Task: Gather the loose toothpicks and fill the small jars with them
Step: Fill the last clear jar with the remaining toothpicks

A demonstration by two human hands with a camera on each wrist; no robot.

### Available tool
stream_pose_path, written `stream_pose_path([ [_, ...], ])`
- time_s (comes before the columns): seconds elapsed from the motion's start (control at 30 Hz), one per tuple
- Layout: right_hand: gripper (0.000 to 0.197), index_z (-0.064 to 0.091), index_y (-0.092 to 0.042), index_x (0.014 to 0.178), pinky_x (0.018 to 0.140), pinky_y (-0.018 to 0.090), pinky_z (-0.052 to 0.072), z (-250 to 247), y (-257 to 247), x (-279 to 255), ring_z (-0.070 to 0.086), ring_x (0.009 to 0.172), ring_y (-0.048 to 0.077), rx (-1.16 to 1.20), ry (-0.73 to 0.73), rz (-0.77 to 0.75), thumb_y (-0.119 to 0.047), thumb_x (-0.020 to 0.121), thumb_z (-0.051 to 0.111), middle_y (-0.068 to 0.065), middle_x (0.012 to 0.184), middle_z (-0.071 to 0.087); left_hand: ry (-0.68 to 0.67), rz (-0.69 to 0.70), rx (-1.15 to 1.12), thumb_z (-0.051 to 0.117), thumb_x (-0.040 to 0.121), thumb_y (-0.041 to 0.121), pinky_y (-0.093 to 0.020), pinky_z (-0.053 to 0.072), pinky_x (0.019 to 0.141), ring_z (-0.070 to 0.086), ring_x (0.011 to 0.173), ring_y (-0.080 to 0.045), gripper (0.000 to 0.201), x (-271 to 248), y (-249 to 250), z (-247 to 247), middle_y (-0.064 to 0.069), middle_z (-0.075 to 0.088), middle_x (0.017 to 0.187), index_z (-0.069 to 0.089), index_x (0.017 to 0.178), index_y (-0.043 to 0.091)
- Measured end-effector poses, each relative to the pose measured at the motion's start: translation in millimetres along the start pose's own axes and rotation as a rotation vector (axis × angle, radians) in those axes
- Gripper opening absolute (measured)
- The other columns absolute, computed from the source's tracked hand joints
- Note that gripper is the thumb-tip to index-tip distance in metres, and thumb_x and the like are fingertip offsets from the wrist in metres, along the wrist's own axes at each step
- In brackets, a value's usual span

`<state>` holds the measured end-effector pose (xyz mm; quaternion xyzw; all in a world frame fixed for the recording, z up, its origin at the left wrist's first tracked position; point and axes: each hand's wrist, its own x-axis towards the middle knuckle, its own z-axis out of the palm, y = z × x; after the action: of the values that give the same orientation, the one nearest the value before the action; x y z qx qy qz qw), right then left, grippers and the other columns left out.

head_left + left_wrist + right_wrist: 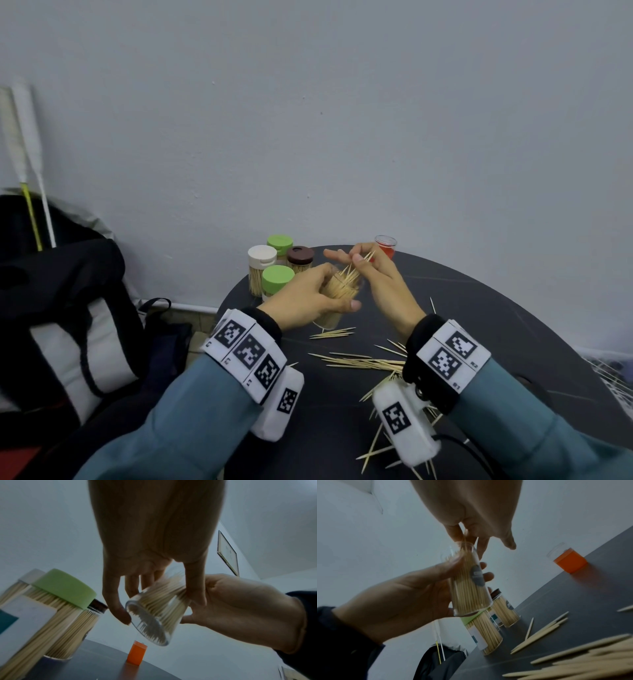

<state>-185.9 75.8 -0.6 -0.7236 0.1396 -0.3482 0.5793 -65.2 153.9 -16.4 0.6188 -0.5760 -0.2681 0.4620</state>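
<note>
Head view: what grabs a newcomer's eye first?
The two hands at centre: the left hand grips a clear open jar packed with toothpicks, tilted, while the right hand pinches a few sticks into its mouth. Loose toothpicks litter the dark table in front of the person, and capped jars cluster at its far left edge.

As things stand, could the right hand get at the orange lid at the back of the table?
Probably yes. The orange lid stands alone just beyond the right hand with nothing between, but that hand pinches toothpicks at the open jar held by the left hand.
</note>
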Motion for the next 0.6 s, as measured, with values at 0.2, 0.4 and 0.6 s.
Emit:
stream_pose_path([
  [0.2, 0.029, 0.055, -0.011, 0.107, 0.081, 0.000, 0.040, -3.3, -3.0, -4.1, 0.056, 0.101, -0.009, -0.177, -0.038, 0.018, -0.020, 0.101, 0.029, -0.002, 0.118, 0.062, -0.025, 0.011, 0.007, 0.075, 0.078, 0.022, -0.024, 0.042, 0.074, 0.052, 0.076, -0.008, 0.026, 5.6, -5.1, 2.7, 0.006, 0.056, 0.082, 0.052, 0.090, 0.020],
  [0.4, 0.041, 0.057, -0.016, 0.123, 0.092, 0.005, 0.035, -15.2, -14.9, -3.0, 0.049, 0.117, 0.003, -0.341, -0.046, 0.080, -0.023, 0.103, 0.022, -0.003, 0.128, 0.055, -0.101, -0.016, -0.065, 0.081, 0.068, 0.032, -0.025, 0.044, 0.081, 0.055, 0.083, -0.010, 0.042, 9.4, 6.1, 7.2, 0.004, 0.059, 0.087, 0.053, 0.096, 0.016],
  [0.6, 0.045, 0.028, -0.023, 0.145, 0.098, 0.012, 0.025, -21.2, -24.8, -13.0, 0.032, 0.130, 0.004, -0.304, -0.142, 0.212, -0.033, 0.101, 0.024, -0.010, 0.137, 0.036, -0.114, -0.021, -0.083, 0.077, 0.077, 0.022, -0.039, 0.045, 0.097, 0.058, 0.091, -0.013, 0.036, 10.9, 19.4, 10.7, 0.002, 0.062, 0.092, 0.055, 0.104, 0.013],
])
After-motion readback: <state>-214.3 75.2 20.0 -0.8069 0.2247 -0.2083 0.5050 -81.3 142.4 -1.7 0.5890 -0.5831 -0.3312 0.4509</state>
